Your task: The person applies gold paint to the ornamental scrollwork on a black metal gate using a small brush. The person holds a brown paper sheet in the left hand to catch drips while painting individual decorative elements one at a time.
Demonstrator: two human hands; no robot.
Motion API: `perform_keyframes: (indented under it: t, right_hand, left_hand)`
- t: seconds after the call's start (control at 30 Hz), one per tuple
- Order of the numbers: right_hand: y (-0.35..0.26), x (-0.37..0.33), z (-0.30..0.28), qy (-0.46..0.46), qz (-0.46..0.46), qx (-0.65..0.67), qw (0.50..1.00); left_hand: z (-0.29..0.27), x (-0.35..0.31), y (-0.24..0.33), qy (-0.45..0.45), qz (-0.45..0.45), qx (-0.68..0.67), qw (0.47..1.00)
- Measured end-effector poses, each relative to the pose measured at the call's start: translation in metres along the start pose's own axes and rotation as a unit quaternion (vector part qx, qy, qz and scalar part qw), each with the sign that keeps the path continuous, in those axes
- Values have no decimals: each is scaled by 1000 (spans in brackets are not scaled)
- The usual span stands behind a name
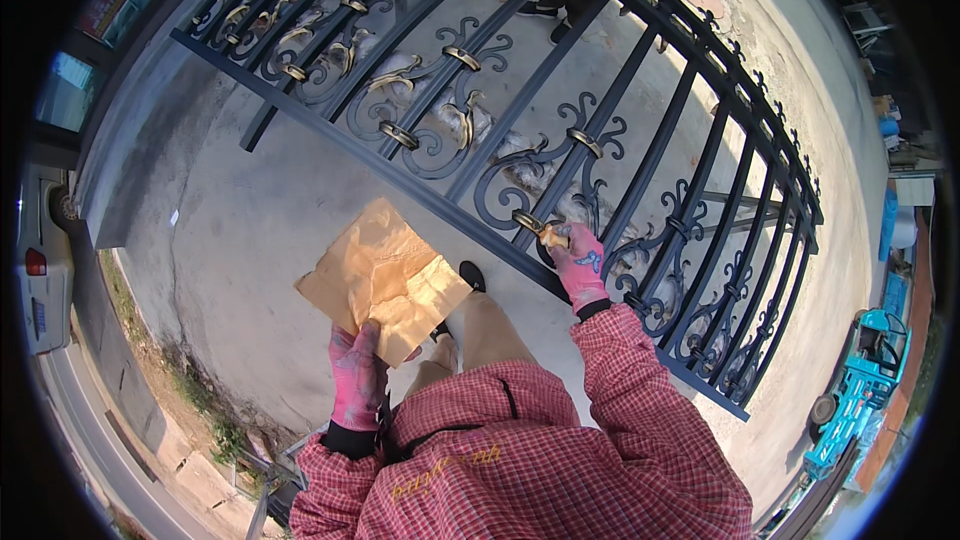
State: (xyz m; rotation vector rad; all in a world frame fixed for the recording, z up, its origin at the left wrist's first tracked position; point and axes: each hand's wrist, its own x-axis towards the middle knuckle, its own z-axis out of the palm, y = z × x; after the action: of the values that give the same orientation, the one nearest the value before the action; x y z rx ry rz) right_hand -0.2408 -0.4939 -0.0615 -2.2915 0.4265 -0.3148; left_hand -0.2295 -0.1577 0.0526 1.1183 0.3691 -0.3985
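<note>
My left hand (357, 380), in a pink glove, grips the near corner of a creased cardboard sheet (370, 265) smeared with shiny gold paint. A dark wrought-iron railing (410, 183) with scrollwork lies across in front of me. At its near rail, my right hand (580, 268), also gloved in pink, is closed around a small gold-stained piece (553, 236), perhaps sponge or cloth; its kind is not clear. That piece is at a gold-coloured collar (527, 221) on a bar. Farther left, other collars (398, 134) and leaf tips are gold; scrolls on the right (685, 227) look dark.
Supports (735, 202) show under the railing, above a concrete floor (240, 240). Beyond it are another person's dark shoes (540, 9). A white vehicle (45, 260) stands at the far left, a turquoise vehicle (860, 390) at the right. Crumpled plastic-like sheeting (480, 125) lies beneath the bars.
</note>
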Motion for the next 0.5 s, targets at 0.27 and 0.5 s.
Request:
perform_keyframes:
  t: [0.27,0.5]
  right_hand:
    - [0,-3,1,14,-8,-9,1000]
    - [-5,0,8,30,0,18,999]
  left_hand:
    - [-11,-7,1,7,-3,-15,1000]
    - [-21,-13,1,16,-3,-18,1000]
